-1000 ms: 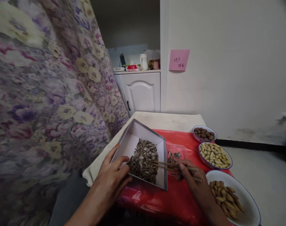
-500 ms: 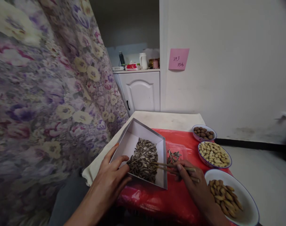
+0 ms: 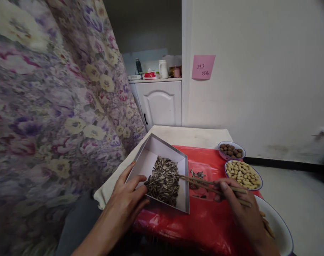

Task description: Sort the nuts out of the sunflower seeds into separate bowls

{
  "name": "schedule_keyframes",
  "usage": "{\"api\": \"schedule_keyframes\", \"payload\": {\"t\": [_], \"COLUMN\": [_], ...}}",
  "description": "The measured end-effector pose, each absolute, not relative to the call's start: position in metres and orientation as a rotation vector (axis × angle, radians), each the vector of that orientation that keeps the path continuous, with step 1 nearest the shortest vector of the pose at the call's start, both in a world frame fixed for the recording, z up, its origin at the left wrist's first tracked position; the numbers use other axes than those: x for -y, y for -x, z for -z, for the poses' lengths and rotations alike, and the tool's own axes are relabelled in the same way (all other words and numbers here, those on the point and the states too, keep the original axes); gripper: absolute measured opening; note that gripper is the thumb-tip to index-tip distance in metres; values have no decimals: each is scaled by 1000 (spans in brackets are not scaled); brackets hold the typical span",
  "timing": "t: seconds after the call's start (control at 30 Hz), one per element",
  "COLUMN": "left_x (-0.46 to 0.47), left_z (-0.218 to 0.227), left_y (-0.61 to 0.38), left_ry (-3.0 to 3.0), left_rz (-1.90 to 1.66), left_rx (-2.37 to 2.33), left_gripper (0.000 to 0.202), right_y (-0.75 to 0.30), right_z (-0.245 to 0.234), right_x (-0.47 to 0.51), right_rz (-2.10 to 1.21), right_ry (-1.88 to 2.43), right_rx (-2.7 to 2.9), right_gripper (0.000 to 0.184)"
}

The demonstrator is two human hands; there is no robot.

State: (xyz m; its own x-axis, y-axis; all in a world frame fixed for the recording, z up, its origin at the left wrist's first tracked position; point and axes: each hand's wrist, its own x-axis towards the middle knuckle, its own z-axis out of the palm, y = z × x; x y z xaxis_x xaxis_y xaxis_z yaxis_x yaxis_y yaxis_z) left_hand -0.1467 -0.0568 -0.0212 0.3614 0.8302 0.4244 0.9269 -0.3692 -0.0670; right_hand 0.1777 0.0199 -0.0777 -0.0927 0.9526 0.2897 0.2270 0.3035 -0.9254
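A grey-white cardboard box (image 3: 144,160) is tilted toward me, with a heap of striped sunflower seeds (image 3: 164,181) inside. My left hand (image 3: 127,197) grips its near-left edge, the fingers reaching in beside the heap. Held in my right hand (image 3: 238,202) is a pair of wooden chopsticks (image 3: 204,185). Their tips are at the right side of the heap, over the box's right wall; whether a seed is between them I cannot tell. Under the sticks sits a shallow clear plastic tray (image 3: 208,170) with a few loose sunflower seeds (image 3: 198,174).
Along the right stand a bowl of round brown nuts (image 3: 231,150), a bowl of peanuts (image 3: 243,174) and a larger white bowl (image 3: 281,227), partly behind my right wrist. Red plastic (image 3: 204,220) covers the table. A floral curtain (image 3: 58,106) hangs left.
My right hand has moved right with the chopsticks, drawing their tips from within the seed heap to its right side. The left hand and box have stayed put.
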Motion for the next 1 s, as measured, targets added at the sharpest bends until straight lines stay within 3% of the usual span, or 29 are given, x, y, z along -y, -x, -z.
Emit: {"api": "schedule_keyframes", "payload": {"t": [0.23, 0.53, 1.0], "left_x": [57, 56, 59], "left_z": [21, 19, 18], "left_y": [144, 143, 136], "left_ry": [2313, 2338, 2305], "left_rz": [488, 470, 512], "left_rx": [1572, 1537, 1589], "left_gripper": [8, 6, 9], "right_y": [-219, -155, -146], "right_z": [72, 77, 78], "right_x": [-16, -17, -10], "right_rz": [-831, -966, -836], "right_ry": [1237, 1010, 935], "right_rx": [1371, 1678, 1731], "right_gripper": [31, 29, 24]}}
